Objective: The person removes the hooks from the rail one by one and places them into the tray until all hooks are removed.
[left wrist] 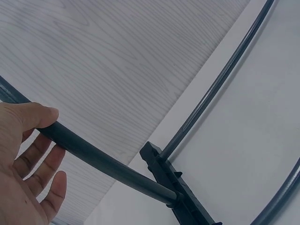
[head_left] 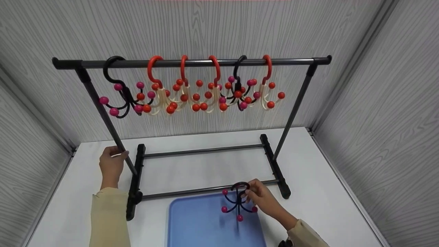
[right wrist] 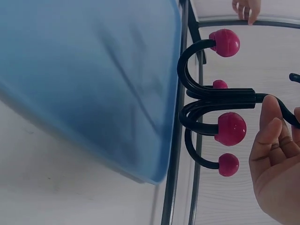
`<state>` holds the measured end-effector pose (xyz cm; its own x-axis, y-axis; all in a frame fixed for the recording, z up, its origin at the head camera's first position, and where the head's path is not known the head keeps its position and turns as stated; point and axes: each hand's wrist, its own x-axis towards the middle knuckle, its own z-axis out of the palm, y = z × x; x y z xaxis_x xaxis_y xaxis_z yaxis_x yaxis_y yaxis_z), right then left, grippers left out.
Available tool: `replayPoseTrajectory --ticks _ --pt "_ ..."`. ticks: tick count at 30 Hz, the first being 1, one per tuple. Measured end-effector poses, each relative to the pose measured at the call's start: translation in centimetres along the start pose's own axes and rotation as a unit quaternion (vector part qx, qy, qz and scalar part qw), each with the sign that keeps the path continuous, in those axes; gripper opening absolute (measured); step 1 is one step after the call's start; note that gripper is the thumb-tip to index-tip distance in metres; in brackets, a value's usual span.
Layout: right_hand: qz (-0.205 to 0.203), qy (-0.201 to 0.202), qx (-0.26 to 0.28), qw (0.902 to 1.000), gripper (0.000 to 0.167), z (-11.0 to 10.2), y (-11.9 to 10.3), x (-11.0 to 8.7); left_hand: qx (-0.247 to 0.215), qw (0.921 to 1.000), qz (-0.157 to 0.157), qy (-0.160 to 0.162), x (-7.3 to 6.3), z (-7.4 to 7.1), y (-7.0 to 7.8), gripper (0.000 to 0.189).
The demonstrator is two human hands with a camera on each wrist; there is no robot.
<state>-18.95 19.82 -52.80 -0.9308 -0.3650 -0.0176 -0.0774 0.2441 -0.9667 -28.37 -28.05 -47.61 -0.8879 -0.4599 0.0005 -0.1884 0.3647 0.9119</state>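
Observation:
My left hand grips the left upright post of a dark metal rack, thumb on one side and fingers on the other in the left wrist view. My right hand pinches a black multi-arm hook hanger by its curved top, above the blue tray. Pink balls tip the hanger's curled arms, which hang downward. On the rack's top bar hang several similar hangers: a black one at far left, another black one, and red-hooked cream ones.
The rack's black feet stand on the white table, joined by two low bars. The tray lies in front of the near bar. Grey wood-grain panels enclose the table at the back and sides.

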Motion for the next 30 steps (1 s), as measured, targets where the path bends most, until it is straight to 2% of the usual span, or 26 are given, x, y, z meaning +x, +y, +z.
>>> replayPoseTrajectory --ticks 3,5,12,20,30 --pt "-0.001 -0.002 -0.003 1.0000 0.015 0.4 -0.9 -0.4 0.004 1.0000 -0.003 -0.003 0.1 -0.3 -0.2 0.038" --pt "0.001 -0.004 -0.009 0.9999 0.016 0.5 -0.8 -0.4 0.007 1.0000 -0.002 -0.004 0.2 -0.4 -0.2 0.038" --pt "0.021 -0.013 0.013 0.9996 0.021 0.5 2.1 0.0 0.016 0.9998 0.008 -0.008 0.4 -0.3 -0.1 0.038" --pt "0.007 -0.026 0.037 0.9989 0.029 0.9 2.8 -0.3 0.013 0.9998 0.013 -0.004 0.3 0.0 -0.2 0.036" --pt "0.030 -0.023 0.027 0.9989 0.031 1.0 3.6 -0.2 0.008 0.9999 0.012 -0.005 0.2 -0.2 -0.2 0.037"
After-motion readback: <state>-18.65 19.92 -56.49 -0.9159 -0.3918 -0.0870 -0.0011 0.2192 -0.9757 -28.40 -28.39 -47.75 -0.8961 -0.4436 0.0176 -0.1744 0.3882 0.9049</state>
